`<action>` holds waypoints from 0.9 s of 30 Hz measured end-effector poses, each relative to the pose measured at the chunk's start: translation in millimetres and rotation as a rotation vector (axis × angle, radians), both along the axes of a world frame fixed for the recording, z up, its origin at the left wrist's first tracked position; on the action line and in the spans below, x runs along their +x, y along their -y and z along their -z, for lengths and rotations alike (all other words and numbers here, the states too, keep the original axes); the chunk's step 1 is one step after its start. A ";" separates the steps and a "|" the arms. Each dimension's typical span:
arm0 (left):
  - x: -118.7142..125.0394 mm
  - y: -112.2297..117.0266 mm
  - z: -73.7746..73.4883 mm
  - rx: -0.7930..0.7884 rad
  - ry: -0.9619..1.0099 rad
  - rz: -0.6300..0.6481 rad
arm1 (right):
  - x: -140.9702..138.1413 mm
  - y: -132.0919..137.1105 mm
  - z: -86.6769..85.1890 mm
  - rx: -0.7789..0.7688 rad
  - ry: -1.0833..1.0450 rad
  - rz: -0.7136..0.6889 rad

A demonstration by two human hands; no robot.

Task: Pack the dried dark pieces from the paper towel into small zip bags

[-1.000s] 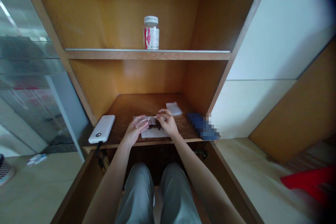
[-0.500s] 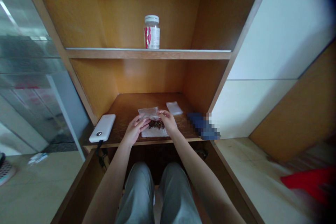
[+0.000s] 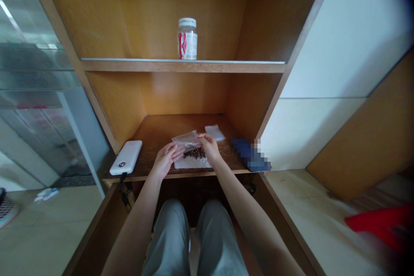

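A small clear plastic bag (image 3: 188, 140) with dark bits in its lower part is held up over the front of the lower wooden shelf (image 3: 161, 131). My left hand (image 3: 166, 158) pinches the bag's left edge with closed fingers. My right hand (image 3: 209, 147) grips its right side, fingers curled. Under the bag lies a white sheet (image 3: 191, 163) on the shelf. Another small empty clear bag (image 3: 215, 132) lies flat just behind my right hand.
A white power bank (image 3: 126, 157) lies at the shelf's left front corner with a cable hanging below. A blurred blue object (image 3: 249, 154) sits at the right front. A white-capped jar (image 3: 187, 39) stands on the upper shelf. A glass door is at left.
The bag has been raised and turned so its flat face shows, and the dark contents have settled low. Both hands shifted slightly right and away from me.
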State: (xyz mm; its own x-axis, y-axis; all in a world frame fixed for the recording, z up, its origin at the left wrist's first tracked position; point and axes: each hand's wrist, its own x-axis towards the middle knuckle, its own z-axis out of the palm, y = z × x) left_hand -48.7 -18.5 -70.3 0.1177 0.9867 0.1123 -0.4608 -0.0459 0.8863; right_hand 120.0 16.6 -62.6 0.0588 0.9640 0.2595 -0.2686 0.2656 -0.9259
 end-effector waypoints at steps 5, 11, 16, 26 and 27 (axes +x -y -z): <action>-0.7 -1.6 2.5 0.021 -0.016 0.015 | 2.1 0.2 1.6 0.020 0.053 -0.018; -2.3 -3.5 4.9 0.004 -0.030 0.024 | 2.0 1.1 0.4 0.034 0.111 -0.006; -3.8 -2.3 4.0 -0.009 -0.025 0.045 | 2.0 1.1 -0.1 0.043 0.105 0.018; -6.3 -0.4 -1.9 -0.034 0.001 0.095 | -0.7 2.5 -1.5 0.033 0.042 0.021; -5.9 -0.3 -3.1 -0.045 0.004 0.091 | -0.5 2.6 -1.8 0.028 0.031 0.011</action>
